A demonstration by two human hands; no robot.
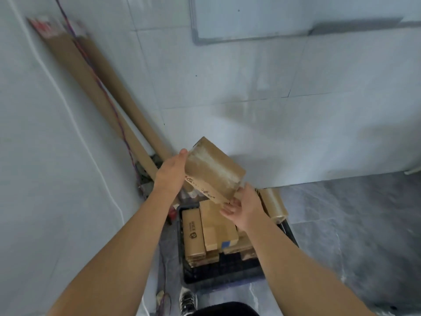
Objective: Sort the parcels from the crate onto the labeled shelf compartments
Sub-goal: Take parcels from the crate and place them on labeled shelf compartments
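Looking down into a black plastic crate point(218, 273) at 6 o'clock, lattice-patterned inside, its far half stuffed with brown cardboard parcels point(193, 233). They're lying flat and stacked, one with a small printed logo, another with a blue patch (can't get a proper count, right forearm's in the way).

Just above that, dead centre: the held parcel point(214, 169), a tilted oblong carton with a shiny tape band across the top. Scrawled handwriting along the near side, too smeared to read.

Gripped from two sides. Left hand point(170, 172) at its 9 o'clock, thumb up on the top edge, fingers hidden behind the box. Right hand point(246, 208) at its 5 o'clock, fingers curled round the low corner, thumb sticking out loose.

Up toward 10 o'clock, long cardboard tubes point(91, 87) leaning into the wall corner, with a red-and-blue cord point(109, 103) trailing down them, top ends blurred. At 3 o'clock of the right hand, a glossy brown roll point(274, 204), half hidden. At the very bottom, one black-and-white shoe point(188, 301), cut off.
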